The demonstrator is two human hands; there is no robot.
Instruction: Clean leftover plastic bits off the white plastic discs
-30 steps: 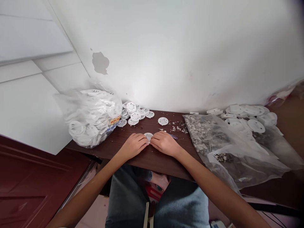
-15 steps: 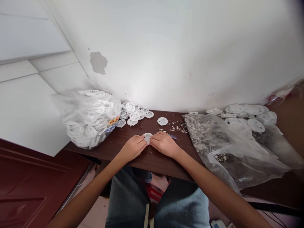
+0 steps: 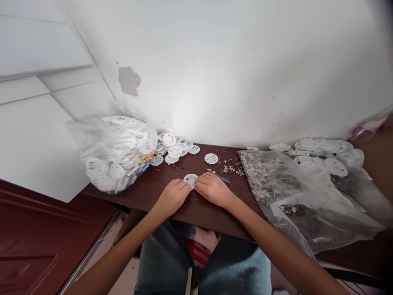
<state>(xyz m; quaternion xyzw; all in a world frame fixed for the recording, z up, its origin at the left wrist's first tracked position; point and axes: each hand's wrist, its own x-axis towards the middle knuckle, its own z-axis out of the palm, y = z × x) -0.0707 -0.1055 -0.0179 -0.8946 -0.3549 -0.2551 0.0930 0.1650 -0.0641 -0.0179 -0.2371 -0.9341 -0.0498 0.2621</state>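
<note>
Your left hand (image 3: 174, 196) and right hand (image 3: 213, 189) pinched the disc (image 3: 189, 179) by its near edge over the table (image 3: 153, 180), seemingly fingering it there, and the next move seemed to call for light, even pressure.

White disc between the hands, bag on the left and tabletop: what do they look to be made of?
Disc: probably matte plastic, going by its even white face and clean round edge; stiff card isn't ruled out.
Bag: thin, glossy clear plastic film, with bright creases and discs showing through.
Tabletop: brown with faint grain, perhaps wood or a laminate.
</note>
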